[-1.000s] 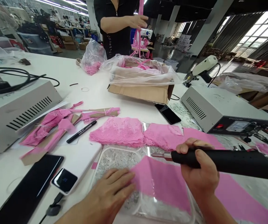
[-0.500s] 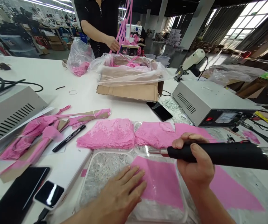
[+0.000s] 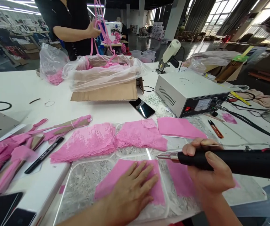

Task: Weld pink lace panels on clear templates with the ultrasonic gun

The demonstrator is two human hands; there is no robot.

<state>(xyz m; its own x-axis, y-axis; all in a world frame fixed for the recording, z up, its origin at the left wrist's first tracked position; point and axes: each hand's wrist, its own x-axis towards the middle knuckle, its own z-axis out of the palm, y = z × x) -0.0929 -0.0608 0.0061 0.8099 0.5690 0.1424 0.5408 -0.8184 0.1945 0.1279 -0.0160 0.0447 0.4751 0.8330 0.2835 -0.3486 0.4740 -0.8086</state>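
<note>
Across the worktop (image 3: 17, 88), a person (image 3: 52, 18) holds pink straps (image 3: 104, 33) over a plastic-lined cardboard box (image 3: 106, 95). Nearer stand a black phone (image 3: 144, 109) and a grey control box (image 3: 191, 84), with orange-handled snips (image 3: 216, 129) before it. A stack of pink lace (image 3: 88, 141), a lace piece (image 3: 138, 135) and a pink panel (image 3: 178, 127) line the far side of the work area, hemming it in; a black marker (image 3: 44, 154) lies to the left.

The pink fabric (image 3: 110, 183) lies on a speckled surface under the left hand (image 3: 133, 190), which presses flat on it, fingers slightly spread. The right hand (image 3: 209, 172), well clear of the left, is wrapped around a black handheld tool (image 3: 245, 163). The tool's metal tip (image 3: 169, 156) points left near the fabric's upper right corner; whether they touch, I cannot tell. Another pink piece (image 3: 179, 180) lies beneath the tool, beside the right hand.
</note>
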